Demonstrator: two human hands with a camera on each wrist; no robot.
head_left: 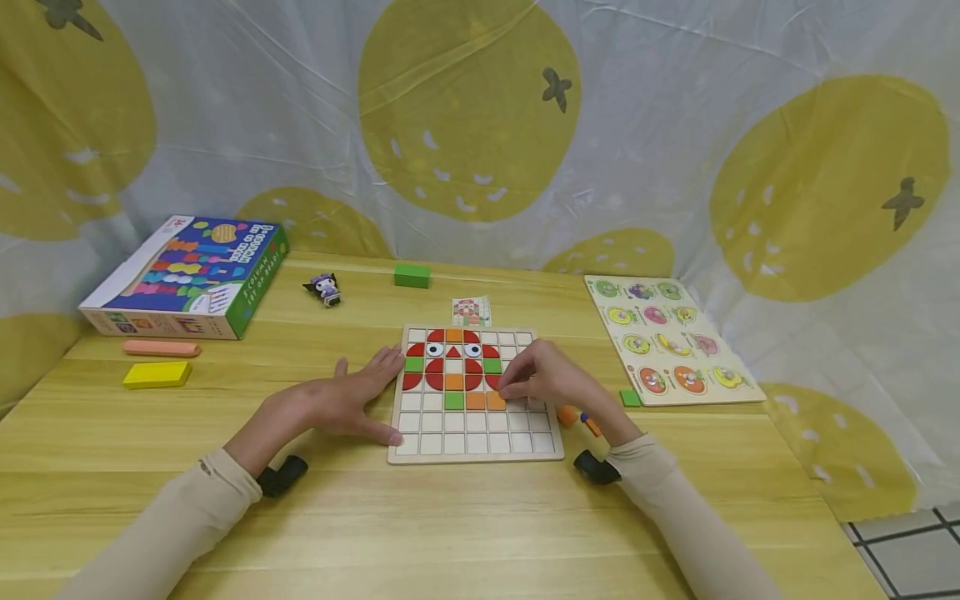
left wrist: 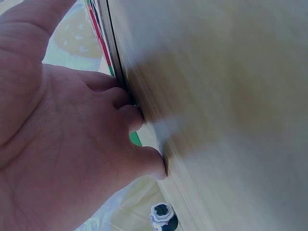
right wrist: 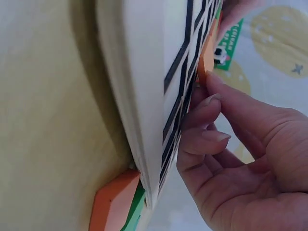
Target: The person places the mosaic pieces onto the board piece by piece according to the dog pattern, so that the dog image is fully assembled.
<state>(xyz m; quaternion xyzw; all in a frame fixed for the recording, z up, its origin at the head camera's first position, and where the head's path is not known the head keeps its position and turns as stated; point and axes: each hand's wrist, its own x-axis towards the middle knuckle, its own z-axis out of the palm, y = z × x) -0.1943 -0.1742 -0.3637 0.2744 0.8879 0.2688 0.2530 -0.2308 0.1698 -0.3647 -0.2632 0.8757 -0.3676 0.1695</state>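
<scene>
A wooden grid board (head_left: 420,423) lies on the table, with red, orange and green tiles and two eye tiles on its upper squares. My right hand (head_left: 551,375) pinches an orange tile (head_left: 496,401) at the board, thumb and finger at the tile's edge; the right wrist view shows this orange tile (right wrist: 207,55) at the fingertips. At the board's left edge rests my left hand (head_left: 348,398), fingers spread and thumb near the lower left corner. A small picture card (head_left: 471,311) lies just beyond the board.
Loose orange pieces (head_left: 567,416) and a green tile (head_left: 630,398) lie right of the board, near a fruit puzzle board (head_left: 667,333). At left are a toy box (head_left: 187,275), a yellow block (head_left: 157,375) and a figurine (head_left: 326,289). A green block (head_left: 412,276) stands behind.
</scene>
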